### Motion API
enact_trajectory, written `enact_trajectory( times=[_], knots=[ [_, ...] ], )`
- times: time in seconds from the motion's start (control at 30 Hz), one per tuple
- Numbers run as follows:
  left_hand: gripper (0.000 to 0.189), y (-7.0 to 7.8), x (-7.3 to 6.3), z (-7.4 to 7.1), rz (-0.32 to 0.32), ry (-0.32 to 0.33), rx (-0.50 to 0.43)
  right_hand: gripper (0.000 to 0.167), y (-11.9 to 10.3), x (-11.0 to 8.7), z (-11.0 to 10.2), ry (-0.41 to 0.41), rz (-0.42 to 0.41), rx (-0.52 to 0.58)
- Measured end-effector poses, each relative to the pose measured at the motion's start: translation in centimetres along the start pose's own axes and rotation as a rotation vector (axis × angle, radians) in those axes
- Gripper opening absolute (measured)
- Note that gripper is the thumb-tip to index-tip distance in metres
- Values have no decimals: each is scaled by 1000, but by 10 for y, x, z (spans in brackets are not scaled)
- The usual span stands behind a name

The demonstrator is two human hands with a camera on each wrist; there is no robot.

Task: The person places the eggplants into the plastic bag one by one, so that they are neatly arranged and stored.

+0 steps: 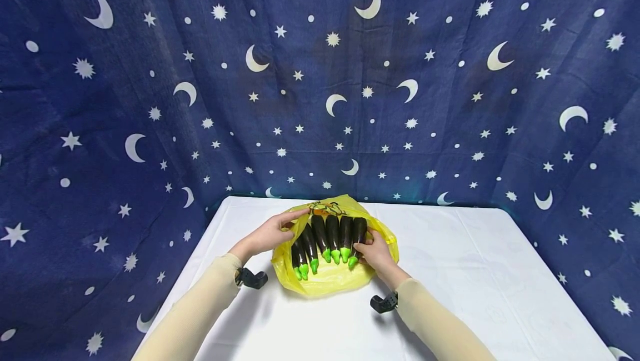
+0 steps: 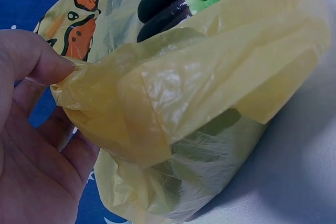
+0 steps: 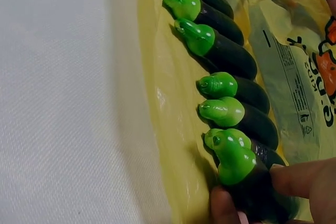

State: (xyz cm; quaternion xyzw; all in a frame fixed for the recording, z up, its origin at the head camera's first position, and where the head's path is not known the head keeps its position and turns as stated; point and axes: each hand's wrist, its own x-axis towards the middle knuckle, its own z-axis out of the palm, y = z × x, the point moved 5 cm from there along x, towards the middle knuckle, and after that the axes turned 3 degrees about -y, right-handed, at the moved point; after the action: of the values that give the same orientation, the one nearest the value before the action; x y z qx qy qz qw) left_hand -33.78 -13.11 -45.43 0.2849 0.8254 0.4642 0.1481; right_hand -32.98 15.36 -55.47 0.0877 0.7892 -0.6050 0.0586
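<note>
A yellow plastic bag (image 1: 332, 283) with an orange and black print lies on the table, its mouth spread wide. Inside it several dark eggplants (image 1: 333, 233) with bright green stem ends lie side by side in a row. My left hand (image 1: 270, 234) pinches the bag's rim on the left; in the left wrist view the thumb presses the yellow film (image 2: 105, 85) against the fingers. At the row's right end my right hand (image 1: 377, 252) holds an eggplant (image 3: 236, 166) between thumb and fingers. That eggplant partly covers its neighbour in the right wrist view.
A white cloth covers the table (image 1: 450, 272) under the bag. Behind and at both sides hangs a dark blue curtain (image 1: 310, 72) with white moons and stars. Black wrist cameras (image 1: 254, 279) sit on both wrists.
</note>
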Motion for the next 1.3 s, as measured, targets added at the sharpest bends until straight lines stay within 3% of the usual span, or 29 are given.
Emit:
enact_trajectory(
  times=[0.43, 0.77, 1.03, 1.3],
  knots=[
    [72, -3, 1, -1, -14, 1, 2, 73, -4, 0, 2, 39, -35, -173],
    [72, -1, -2, 0, -22, 16, -8, 67, -8, -9, -3, 41, -71, -235],
    [64, 0, -2, 4, 18, 3, 70, 64, -9, -31, -20, 4, -120, -266],
    [62, 0, -15, 5, 12, 9, 101, 57, -12, -57, -53, -8, -208, -346]
  ],
)
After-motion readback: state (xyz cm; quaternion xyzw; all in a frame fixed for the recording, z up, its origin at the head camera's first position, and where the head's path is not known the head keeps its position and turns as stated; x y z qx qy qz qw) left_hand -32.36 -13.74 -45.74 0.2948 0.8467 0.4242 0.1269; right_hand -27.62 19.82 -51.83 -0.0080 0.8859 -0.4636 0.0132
